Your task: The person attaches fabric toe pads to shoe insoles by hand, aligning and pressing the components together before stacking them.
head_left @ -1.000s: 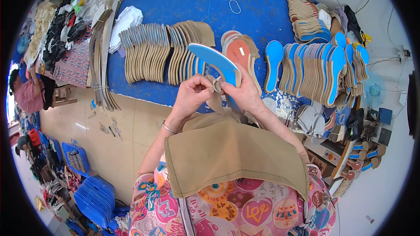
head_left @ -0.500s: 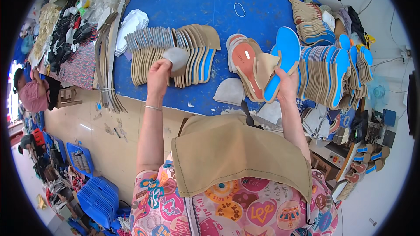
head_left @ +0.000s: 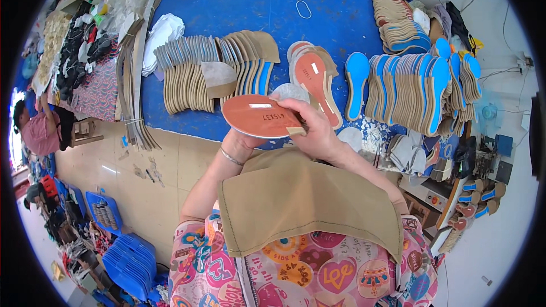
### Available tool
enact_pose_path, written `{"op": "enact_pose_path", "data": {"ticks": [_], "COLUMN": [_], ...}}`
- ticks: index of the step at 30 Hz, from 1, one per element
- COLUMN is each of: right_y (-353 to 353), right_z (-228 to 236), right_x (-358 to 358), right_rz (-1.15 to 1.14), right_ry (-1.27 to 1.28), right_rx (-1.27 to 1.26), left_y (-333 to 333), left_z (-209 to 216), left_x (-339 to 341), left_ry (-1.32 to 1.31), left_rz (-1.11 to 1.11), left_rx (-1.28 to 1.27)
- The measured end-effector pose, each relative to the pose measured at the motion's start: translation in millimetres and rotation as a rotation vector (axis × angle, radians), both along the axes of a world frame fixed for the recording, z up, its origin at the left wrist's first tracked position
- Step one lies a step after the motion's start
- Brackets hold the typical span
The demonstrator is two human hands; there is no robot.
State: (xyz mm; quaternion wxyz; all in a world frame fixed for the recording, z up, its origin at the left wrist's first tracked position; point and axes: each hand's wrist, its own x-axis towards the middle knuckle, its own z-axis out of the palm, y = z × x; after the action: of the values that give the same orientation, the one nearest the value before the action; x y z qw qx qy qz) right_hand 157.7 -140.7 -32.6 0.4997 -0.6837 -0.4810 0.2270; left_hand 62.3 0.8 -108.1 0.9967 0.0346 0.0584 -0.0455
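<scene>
Both hands hold an orange-brown insole [head_left: 259, 116] flat over the near edge of the blue table [head_left: 244, 5]. The left hand [head_left: 242, 138] sits under it, mostly hidden, so I cannot tell how its fingers lie. The right hand [head_left: 313, 128] curls around the insole's right end, thumb and fingers pinching it. Just beyond, a stack of like insoles [head_left: 315, 77] rests on the table. Rows of tan soles [head_left: 193, 74] lie to the left, blue-faced soles [head_left: 421, 88] to the right. A tan cloth [head_left: 301, 204] covers the lap.
</scene>
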Motion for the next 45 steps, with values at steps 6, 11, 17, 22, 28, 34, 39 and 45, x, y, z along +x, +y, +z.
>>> {"op": "enact_pose_path", "data": {"ticks": [6,11,17,22,28,34,39,45], "right_y": [-11,-40,-46,-22,-9,-3,1,-3], "right_z": [27,14,-1,10,6,0,-1,-20], "right_x": [26,46,41,23,16,12,11,16], "right_rz": [-0.134,-0.441,-0.313,-0.091,0.079,0.157,0.137,0.168], "right_ry": [0.714,1.106,1.084,1.129,1.028,1.057,1.073,1.043], "right_rx": [0.029,0.228,0.29,0.275,0.173,0.146,0.155,0.117], "left_y": [6,21,19,5,0,3,1,0], "left_z": [22,15,30,46,49,47,56,68], "left_x": [1,-19,-14,-6,-6,-10,-9,-9], "left_ry": [0.209,0.15,0.05,-0.011,-0.095,-0.219,-0.189,-0.165], "left_rz": [-0.001,0.225,0.318,0.376,0.371,0.377,0.38,0.391], "left_rx": [0.024,0.033,0.204,0.196,0.214,0.3,0.241,0.208]}}
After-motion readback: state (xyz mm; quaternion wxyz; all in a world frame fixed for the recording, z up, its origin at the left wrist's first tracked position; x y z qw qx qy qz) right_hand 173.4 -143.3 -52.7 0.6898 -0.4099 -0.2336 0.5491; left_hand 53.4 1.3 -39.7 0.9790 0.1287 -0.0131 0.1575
